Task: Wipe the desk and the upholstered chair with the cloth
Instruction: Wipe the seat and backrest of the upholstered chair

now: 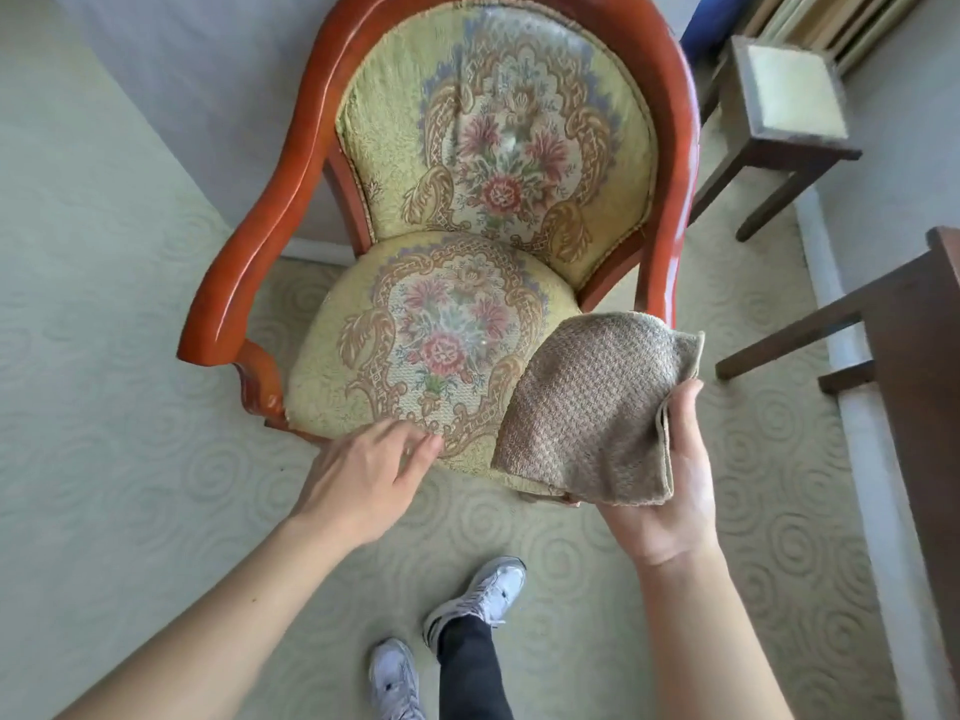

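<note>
Right hand (670, 485) grips folded tan cloth (592, 407) by its edge, over the chair (441, 335) seat's front right. Left hand (363, 475) empty, fingers loosely spread at seat front edge. Table (919, 366) far right.

The folded cloth (592, 407) hides the armchair's (467, 210) front right seat corner and the fingers holding it. The desk (914, 345), right of the armchair, is cut off by the edge. The stool (789, 90) beyond it is blurred.
</note>
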